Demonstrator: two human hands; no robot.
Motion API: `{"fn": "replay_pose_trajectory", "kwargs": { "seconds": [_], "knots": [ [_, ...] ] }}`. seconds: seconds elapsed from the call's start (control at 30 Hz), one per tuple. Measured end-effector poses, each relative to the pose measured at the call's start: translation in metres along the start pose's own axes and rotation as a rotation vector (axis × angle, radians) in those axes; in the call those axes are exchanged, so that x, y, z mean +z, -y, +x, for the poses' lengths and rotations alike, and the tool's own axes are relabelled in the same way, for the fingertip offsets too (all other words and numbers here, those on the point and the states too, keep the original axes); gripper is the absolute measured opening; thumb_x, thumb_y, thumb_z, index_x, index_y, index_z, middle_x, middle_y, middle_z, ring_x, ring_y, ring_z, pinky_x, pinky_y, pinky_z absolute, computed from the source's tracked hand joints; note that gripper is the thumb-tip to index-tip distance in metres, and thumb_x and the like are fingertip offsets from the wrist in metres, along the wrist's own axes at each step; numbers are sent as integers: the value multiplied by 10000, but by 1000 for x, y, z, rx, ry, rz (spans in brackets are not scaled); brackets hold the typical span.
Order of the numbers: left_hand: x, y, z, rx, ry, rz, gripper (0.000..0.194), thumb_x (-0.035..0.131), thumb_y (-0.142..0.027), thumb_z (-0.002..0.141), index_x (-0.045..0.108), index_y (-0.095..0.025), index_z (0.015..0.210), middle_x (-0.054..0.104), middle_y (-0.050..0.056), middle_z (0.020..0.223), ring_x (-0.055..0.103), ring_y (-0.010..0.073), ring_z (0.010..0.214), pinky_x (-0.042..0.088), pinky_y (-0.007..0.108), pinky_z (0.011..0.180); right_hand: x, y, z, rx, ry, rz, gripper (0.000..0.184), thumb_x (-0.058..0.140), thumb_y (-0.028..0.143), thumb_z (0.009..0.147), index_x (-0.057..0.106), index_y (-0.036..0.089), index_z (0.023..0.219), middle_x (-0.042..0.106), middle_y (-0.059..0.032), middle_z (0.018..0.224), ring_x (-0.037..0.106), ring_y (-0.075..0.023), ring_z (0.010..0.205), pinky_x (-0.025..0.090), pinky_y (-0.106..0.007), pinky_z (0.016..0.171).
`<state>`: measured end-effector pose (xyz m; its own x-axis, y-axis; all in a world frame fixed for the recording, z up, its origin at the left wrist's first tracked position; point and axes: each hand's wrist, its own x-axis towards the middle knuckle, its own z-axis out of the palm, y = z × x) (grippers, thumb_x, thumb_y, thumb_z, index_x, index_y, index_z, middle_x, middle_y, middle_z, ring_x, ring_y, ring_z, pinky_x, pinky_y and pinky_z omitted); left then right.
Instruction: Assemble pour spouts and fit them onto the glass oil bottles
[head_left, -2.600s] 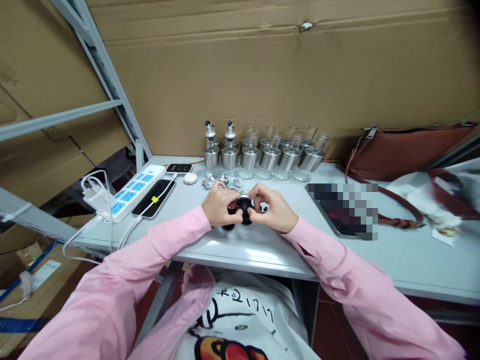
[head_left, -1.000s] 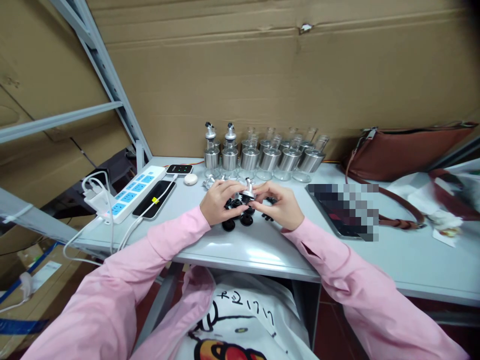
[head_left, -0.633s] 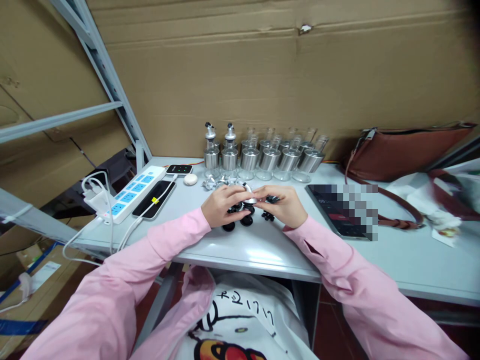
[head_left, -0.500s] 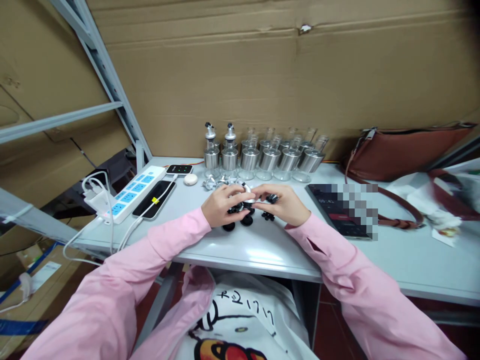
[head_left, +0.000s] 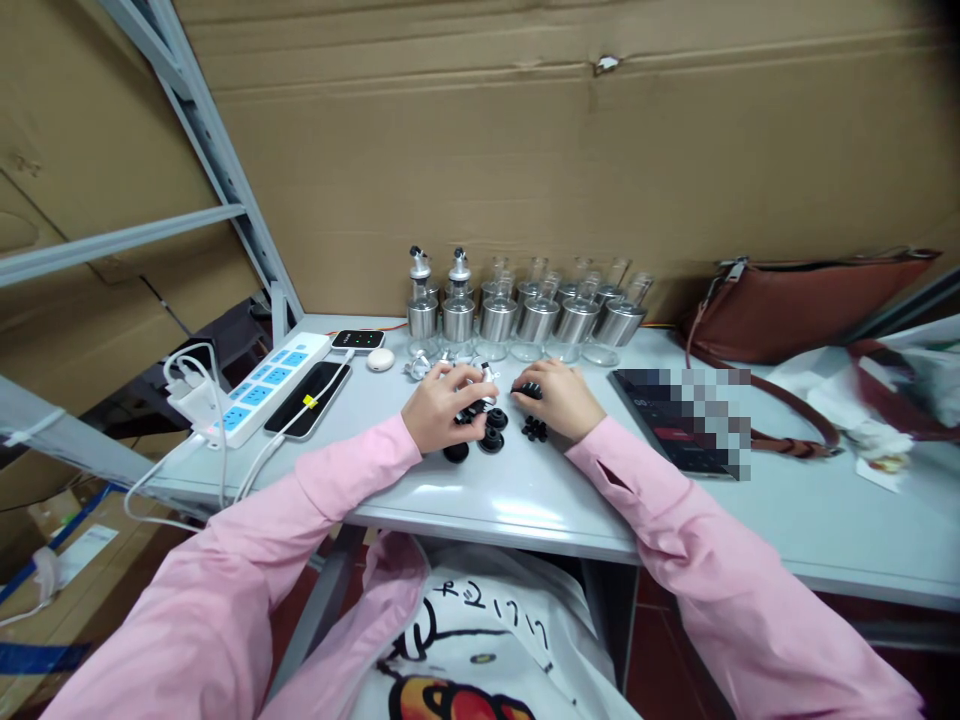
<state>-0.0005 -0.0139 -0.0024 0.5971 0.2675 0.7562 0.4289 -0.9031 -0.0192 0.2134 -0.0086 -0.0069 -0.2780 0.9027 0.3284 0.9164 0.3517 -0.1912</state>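
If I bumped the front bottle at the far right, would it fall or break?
The bottle might tip if pushed high up, since its neck is tall and thin. It's probably breakable, because the neck looks like clear glass. Its shiny metal sleeve could feel slippery.

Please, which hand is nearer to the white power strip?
Left. The left hand is to the right of the power strip, beyond a phone; the right hand is farther right.

Head view, forward-down over table (head_left: 517, 495)
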Motion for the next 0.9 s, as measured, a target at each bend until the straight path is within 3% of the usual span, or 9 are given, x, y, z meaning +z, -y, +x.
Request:
{"fn": "replay_pose_trajectory", "kwargs": {
  "seconds": [0.2, 0.3, 0.43, 0.53, 0.63, 0.77, 0.9],
  "knots": [
    [1, 2, -1, -5, 25, -7, 247, 469, -175, 752, 571, -195, 976, 625, 58, 957, 581, 177, 846, 401, 325, 805, 3, 3, 1, -4, 54, -7, 140, 580, 222, 807, 708, 182, 847, 685, -93, 972, 540, -299, 968, 365, -404, 754],
    [1, 2, -2, -50, 68, 2, 262, 452, -158, 750, 562, -204, 983, 633, 50, 969, 584, 177, 873, 388, 332, 836, 2, 2, 2, -28, 4, 78, 123, 581, 198, 799, 704, 192, 807, 682, -80, 960, 544, -282, 944, 374, -413, 783],
    [2, 2, -2, -83, 62, 15, 272, 422, -112, 747, 543, -198, 975, 623, 54, 999, 583, 175, 900, 376, 330, 837, -3, 2, 3, -115, -53, 404, 97, 584, 230, 787, 669, 184, 773, 676, -79, 900, 573, -231, 881, 407, -392, 815],
    [2, 3, -2, -100, 78, 16, 264, 398, -83, 735, 515, -188, 946, 603, 70, 1036, 569, 189, 947, 371, 332, 822, -10, 5, 2, -132, 38, 783, 152, 575, 331, 790, 625, 187, 790, 676, -75, 920, 600, -215, 890, 449, -359, 766],
    [2, 3, -2, -123, 76, -33, 234, 385, -59, 689, 460, -176, 877, 598, 77, 980, 562, 197, 936, 372, 327, 788, -17, 10, 0, -95, 135, 1054, 223, 611, 409, 763, 607, 190, 804, 679, -63, 911, 615, -202, 900, 460, -365, 812],
    [0, 1, -1, -137, 75, -90, 212, 385, -62, 635, 383, -185, 809, 576, 66, 877, 552, 193, 830, 376, 323, 735, -23, 16, -3, -61, 183, 1172, 251, 670, 428, 725, 626, 189, 790, 676, -44, 857, 617, -180, 868, 450, -364, 863],
    [0, 0, 0, -128, 74, -92, 128, 441, -148, 707, 360, -192, 796, 559, 54, 842, 542, 193, 796, 382, 323, 721, -23, 19, -5, -66, 220, 1235, 257, 691, 428, 709, 638, 183, 765, 667, -33, 808, 609, -161, 799, 458, -352, 838]
  ]
}}
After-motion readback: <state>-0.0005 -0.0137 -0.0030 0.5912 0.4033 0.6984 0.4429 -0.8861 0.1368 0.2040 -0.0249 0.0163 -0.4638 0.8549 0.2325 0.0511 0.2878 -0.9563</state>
